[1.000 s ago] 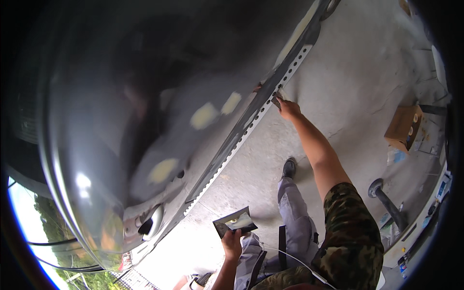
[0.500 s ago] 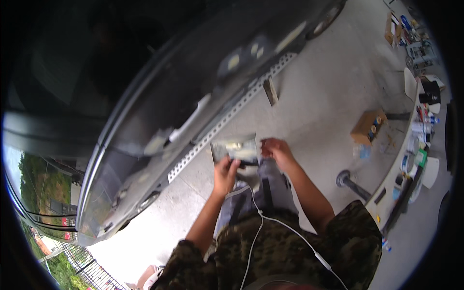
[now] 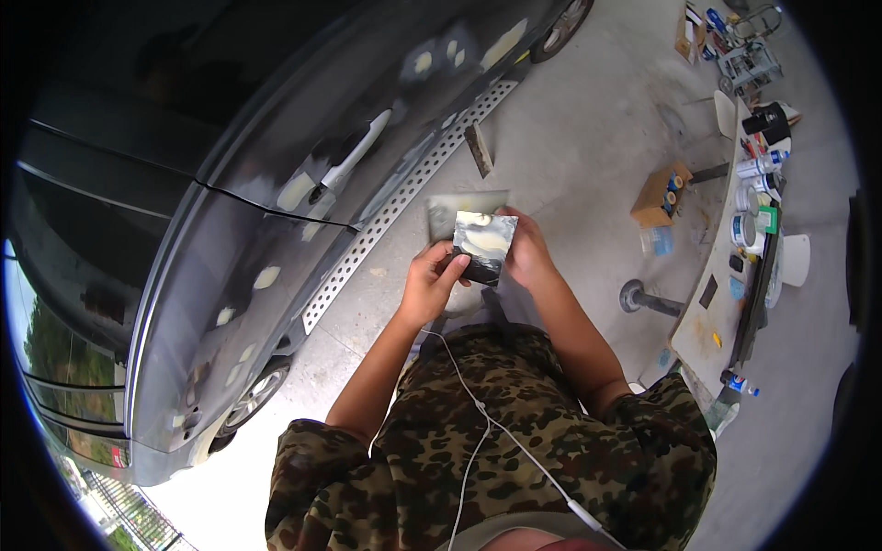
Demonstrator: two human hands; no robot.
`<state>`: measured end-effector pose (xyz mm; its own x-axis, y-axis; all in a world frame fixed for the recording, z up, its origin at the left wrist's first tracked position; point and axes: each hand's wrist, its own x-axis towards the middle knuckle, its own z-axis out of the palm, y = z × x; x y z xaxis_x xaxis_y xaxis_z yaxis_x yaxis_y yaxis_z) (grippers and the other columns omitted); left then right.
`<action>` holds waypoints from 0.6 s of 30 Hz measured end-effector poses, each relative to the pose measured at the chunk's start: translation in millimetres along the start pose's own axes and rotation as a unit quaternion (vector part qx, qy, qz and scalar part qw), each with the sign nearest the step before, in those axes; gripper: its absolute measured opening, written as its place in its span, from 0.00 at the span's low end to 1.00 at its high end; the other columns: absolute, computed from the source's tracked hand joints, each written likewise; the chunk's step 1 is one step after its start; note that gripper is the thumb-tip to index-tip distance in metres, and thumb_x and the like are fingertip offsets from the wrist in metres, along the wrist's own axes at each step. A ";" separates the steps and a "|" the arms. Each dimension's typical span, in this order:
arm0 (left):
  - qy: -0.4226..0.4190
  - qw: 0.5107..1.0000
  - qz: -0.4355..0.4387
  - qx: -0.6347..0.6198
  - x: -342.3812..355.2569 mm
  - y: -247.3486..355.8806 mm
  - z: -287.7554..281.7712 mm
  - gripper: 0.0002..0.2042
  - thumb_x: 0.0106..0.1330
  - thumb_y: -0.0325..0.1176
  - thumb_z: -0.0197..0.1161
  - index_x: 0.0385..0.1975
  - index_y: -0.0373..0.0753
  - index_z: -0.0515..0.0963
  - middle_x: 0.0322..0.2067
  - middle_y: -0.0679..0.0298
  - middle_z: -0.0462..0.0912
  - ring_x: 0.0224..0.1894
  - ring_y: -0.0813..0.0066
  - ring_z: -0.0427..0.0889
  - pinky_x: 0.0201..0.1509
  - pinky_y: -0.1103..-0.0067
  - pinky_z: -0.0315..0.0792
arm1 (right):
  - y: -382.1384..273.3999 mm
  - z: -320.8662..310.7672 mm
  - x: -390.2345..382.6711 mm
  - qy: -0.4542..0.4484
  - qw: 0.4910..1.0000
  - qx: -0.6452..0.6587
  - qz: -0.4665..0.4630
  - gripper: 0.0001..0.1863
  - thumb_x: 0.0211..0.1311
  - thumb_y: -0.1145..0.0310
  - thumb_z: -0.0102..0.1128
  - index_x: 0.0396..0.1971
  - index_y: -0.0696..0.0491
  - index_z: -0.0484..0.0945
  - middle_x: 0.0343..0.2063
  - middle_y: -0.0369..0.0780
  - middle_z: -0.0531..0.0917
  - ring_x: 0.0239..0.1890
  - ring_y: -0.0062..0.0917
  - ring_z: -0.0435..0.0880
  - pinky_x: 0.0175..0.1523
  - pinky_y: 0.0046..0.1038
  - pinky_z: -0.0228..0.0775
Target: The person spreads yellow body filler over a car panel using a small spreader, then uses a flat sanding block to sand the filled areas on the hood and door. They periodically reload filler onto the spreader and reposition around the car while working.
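Dark spreader blade (image 3: 480, 246) smeared with pale filler, held in front of the chest over a flat mixing board (image 3: 459, 209), left hand (image 3: 430, 285) grip closed on its lower edge, right hand (image 3: 526, 253) grip closed on its right side, dark car (image 3: 230, 184) with filler patches to the left, cluttered table (image 3: 726, 294) well apart at right.

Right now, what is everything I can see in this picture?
car: one, dark, left, pale filler patches on its doors.
running board: one, silvery perforated, along the car's sill.
spreader plates: two, flat, smeared with pale filler, one in front of the other, held in both hands.
flat tool: one, on the floor by the running board.
cardboard box: one, brown, on the floor at right.
workbench: one, right edge, with cans, bottles and tools.
earphone cable: one, white, over the camouflage shirt.
left hand: fingers gripping the plates.
right hand: fingers gripping the plates.
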<state>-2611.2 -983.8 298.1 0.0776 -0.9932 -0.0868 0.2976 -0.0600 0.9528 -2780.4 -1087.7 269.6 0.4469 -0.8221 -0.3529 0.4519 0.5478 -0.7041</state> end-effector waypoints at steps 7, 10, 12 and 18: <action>0.136 0.975 0.106 0.138 36.7 -1.5 7.7 0.11 0.71 0.27 0.61 0.47 0.28 0.82 0.51 0.56 0.77 0.45 0.74 0.78 0.50 0.78 0.72 | -101.4 -83.6 38.8 0.044 0.991 -0.049 -0.119 0.11 0.69 0.67 0.62 0.48 0.51 0.76 0.39 0.34 0.84 0.39 0.24 0.84 0.40 0.29 0.75; 0.174 0.966 0.122 0.150 60.4 1.8 19.0 0.11 0.72 0.31 0.61 0.45 0.28 0.82 0.44 0.59 0.78 0.46 0.73 0.74 0.52 0.78 0.66 | -154.8 -109.0 61.8 0.054 0.982 -0.019 -0.180 0.14 0.70 0.65 0.60 0.52 0.53 0.76 0.42 0.34 0.83 0.43 0.24 0.82 0.46 0.30 0.75; 0.193 0.960 0.128 0.157 77.4 4.8 31.4 0.13 0.74 0.33 0.59 0.43 0.27 0.81 0.41 0.61 0.79 0.44 0.74 0.73 0.51 0.80 0.66 | -190.4 -115.8 71.0 0.111 0.978 0.067 -0.163 0.15 0.70 0.64 0.60 0.52 0.53 0.77 0.43 0.34 0.83 0.46 0.25 0.82 0.51 0.31 0.74; 0.234 0.955 0.123 0.134 120.5 9.6 71.6 0.15 0.77 0.34 0.55 0.49 0.25 0.79 0.45 0.59 0.81 0.47 0.75 0.75 0.55 0.80 0.67 | -199.6 -81.2 89.6 0.041 0.987 -0.118 -0.104 0.12 0.71 0.62 0.60 0.45 0.55 0.81 0.38 0.32 0.82 0.41 0.17 0.79 0.48 0.24 0.71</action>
<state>-2667.1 -1111.2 317.6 0.5499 -0.8305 0.0889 -0.0337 0.0844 0.9959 -2893.2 -1283.3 328.5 0.2941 -0.9284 -0.2271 0.3310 0.3218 -0.8871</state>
